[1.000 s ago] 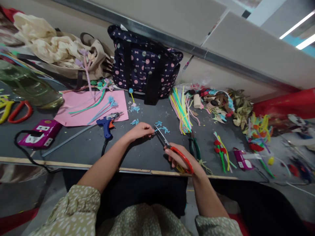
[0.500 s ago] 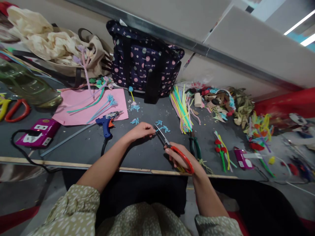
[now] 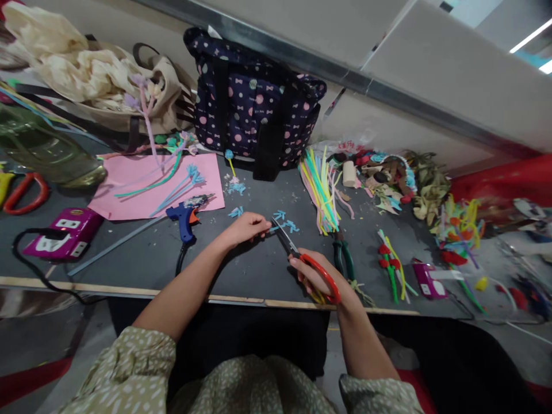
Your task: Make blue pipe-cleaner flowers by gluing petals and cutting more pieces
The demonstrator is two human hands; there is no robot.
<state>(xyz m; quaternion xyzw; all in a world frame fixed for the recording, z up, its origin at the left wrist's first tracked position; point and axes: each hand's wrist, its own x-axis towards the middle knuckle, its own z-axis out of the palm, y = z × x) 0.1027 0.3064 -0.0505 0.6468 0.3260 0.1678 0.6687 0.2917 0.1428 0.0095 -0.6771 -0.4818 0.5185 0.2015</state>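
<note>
My right hand (image 3: 314, 270) is wrapped round the red-handled scissors (image 3: 321, 275), whose blades point up and left toward my other hand. My left hand (image 3: 252, 227) is closed in a pinch on a short piece of blue pipe cleaner (image 3: 274, 227); its end shows at the fingertips, beside the blade tips. Just beyond the blades, small cut blue pipe cleaner pieces (image 3: 291, 226) lie on the dark tabletop (image 3: 233, 270). Another small blue cluster (image 3: 236, 212) rests above my left wrist.
A blue glue gun (image 3: 185, 221) lies left, by a pink sheet (image 3: 211, 178) with pipe-cleaner stems. Behind stands a dark patterned bag (image 3: 241, 109). Rightward are a pipe-cleaner bundle (image 3: 319, 190), green-handled pliers (image 3: 343, 259) and red flowers (image 3: 389, 261). A purple power strip (image 3: 64, 233) sits far left.
The scissor tips and my left fingertips stay close together, with hardly any movement. The whole view has shifted slightly.
</note>
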